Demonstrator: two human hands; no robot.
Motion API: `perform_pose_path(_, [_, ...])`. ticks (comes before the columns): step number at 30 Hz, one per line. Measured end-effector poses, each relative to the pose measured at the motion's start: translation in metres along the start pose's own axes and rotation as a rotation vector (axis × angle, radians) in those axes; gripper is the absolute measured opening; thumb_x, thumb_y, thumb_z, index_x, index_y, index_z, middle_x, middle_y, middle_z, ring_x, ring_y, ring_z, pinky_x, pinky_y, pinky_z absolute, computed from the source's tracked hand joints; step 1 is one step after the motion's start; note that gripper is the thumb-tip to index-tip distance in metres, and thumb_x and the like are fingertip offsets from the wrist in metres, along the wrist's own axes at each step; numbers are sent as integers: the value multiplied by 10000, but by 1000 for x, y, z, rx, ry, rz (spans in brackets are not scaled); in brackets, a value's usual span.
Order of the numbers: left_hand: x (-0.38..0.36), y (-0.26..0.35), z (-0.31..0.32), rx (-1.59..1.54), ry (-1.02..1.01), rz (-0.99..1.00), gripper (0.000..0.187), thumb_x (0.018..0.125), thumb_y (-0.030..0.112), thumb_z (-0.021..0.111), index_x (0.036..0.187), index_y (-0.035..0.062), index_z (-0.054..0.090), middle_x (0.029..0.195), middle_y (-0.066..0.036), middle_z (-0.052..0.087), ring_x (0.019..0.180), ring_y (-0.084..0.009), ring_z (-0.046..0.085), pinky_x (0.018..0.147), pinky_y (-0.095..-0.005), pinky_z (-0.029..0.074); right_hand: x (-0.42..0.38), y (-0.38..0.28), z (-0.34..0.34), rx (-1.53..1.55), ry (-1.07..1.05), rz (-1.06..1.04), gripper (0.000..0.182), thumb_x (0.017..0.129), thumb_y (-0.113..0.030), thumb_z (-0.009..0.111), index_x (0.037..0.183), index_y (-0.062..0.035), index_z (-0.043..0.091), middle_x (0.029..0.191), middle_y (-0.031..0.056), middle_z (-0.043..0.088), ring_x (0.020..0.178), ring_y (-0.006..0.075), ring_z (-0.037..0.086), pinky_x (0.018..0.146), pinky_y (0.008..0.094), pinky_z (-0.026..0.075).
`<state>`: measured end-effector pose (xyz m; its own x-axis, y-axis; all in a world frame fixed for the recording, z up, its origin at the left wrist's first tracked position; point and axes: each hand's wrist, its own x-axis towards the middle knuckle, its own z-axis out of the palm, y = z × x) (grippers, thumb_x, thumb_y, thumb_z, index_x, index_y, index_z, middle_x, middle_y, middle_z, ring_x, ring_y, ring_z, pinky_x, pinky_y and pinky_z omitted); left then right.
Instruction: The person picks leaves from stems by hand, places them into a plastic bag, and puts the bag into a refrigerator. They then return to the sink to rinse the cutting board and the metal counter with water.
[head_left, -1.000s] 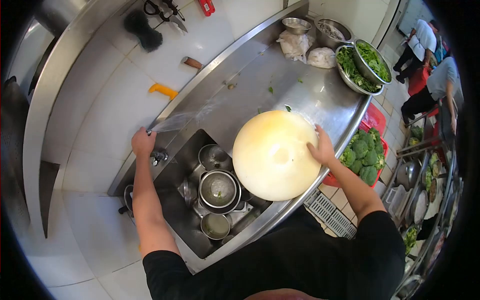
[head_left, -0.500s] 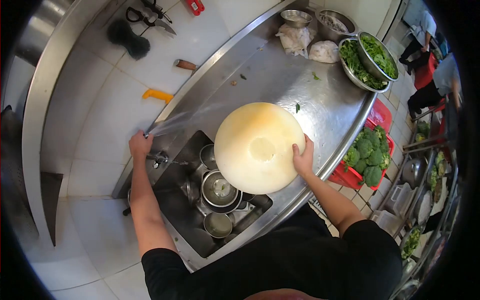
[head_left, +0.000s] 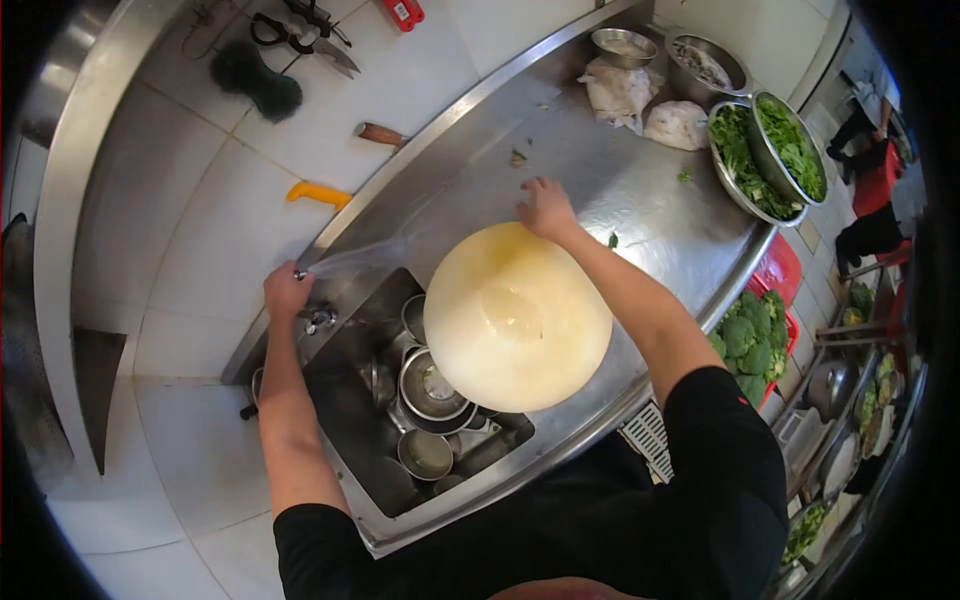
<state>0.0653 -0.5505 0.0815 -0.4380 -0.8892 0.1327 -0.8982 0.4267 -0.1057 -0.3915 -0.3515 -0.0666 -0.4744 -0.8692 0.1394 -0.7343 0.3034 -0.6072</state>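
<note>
My left hand (head_left: 288,291) is wrapped round the end of a metal tap (head_left: 319,320) at the back of the sink, and a fan of water sprays from it across the counter. A large, round, cream-coloured chopping board (head_left: 515,340) with yellowish stains and a worn, wet middle overlaps the sink's right side. My right hand (head_left: 548,211) is at the board's far edge, its fingers apart and pointing away over the steel counter (head_left: 650,200). Steel bowls (head_left: 436,380) and pots stand in the sink (head_left: 350,440), below the board.
Bowls of leafy greens (head_left: 745,160), white bags (head_left: 620,92) and more steel bowls stand at the counter's far end. Broccoli (head_left: 752,335) fills a red basket beside the counter. A yellow-handled tool (head_left: 318,195), a wooden handle (head_left: 380,133) and scissors (head_left: 305,40) lie along the tiles.
My right hand has left the board's right edge and moved up and left to its far edge. The left hand stays at the tap, with water still spraying.
</note>
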Motion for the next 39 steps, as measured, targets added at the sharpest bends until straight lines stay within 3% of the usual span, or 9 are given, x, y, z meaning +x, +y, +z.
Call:
perform_pose_path(9, [-15, 13, -3, -31, 38, -119, 327, 703, 324, 715, 813, 37, 605, 773, -194, 648, 767, -391, 625, 703, -480, 487, 139, 44, 45, -546, -150, 133, 872, 904, -459, 561, 1547, -63, 125, 1605, 182, 142, 1485, 375, 101, 1178, 530, 147])
perform_pose_path(19, [-10, 25, 7, -40, 122, -122, 276, 651, 253, 730, 780, 37, 617, 721, -172, 630, 724, -383, 619, 666, -461, 489, 237, 122, 14, -79, -65, 351, 1312, 648, -853, 585, 1544, -34, 89, 1601, 224, 84, 1488, 380, 17, 1183, 545, 28])
perform_pose_path(22, [-14, 28, 5, -17, 118, -137, 245, 667, 227, 707, 791, 35, 617, 702, -170, 622, 701, -371, 619, 645, -444, 486, 219, 104, 43, -446, -40, 235, 1172, 760, -806, 513, 1547, -41, 105, 1614, 169, 100, 1490, 355, 57, 1191, 520, 45])
perform_pose_path(25, [-13, 33, 2, -22, 129, -142, 233, 669, 216, 702, 787, 35, 615, 696, -167, 619, 694, -369, 616, 641, -441, 483, 205, 144, 91, -364, 79, -117, 841, 897, -646, 469, 1502, -85, 311, 1591, 132, 222, 1470, 353, 158, 1187, 514, 102])
perform_pose_path(27, [-15, 30, 4, -32, 120, -168, 234, 666, 218, 707, 784, 39, 615, 692, -162, 618, 689, -368, 613, 637, -440, 482, 161, 150, 58, -263, 0, -372, 500, 958, -431, 467, 1337, -112, 536, 1475, 141, 426, 1369, 358, 362, 1127, 464, 290])
perform_pose_path(29, [-16, 21, 7, -42, 102, -163, 263, 651, 245, 732, 774, 45, 614, 710, -162, 627, 723, -372, 620, 659, -451, 489, 110, 126, -27, -5, -382, -193, 399, 906, -386, 557, 1174, -99, 627, 1324, 162, 559, 1214, 362, 506, 1002, 425, 433])
perform_pose_path(32, [-17, 18, 8, 0, 114, -144, 280, 643, 264, 745, 763, 49, 611, 714, -160, 629, 736, -370, 624, 664, -455, 493, 106, 113, -91, -286, -921, 41, 445, 856, -411, 618, 1154, -80, 629, 1262, 164, 598, 1126, 343, 559, 902, 383, 495])
perform_pose_path(35, [-22, 21, 8, -13, 80, -160, 286, 641, 268, 748, 754, 48, 606, 714, -158, 629, 726, -362, 622, 657, -452, 491, 133, 166, -64, -63, -248, -247, 509, 836, -462, 633, 1197, -103, 628, 1355, 166, 536, 1232, 355, 497, 1024, 423, 416])
perform_pose_path(39, [-24, 28, -1, -43, 18, -270, 288, 642, 270, 746, 749, 45, 602, 724, -153, 634, 714, -356, 620, 651, -445, 487, 103, 150, 6, -220, -63, -685, 494, 881, -435, 575, 1282, -147, 606, 1482, 149, 410, 1370, 374, 351, 1146, 517, 213])
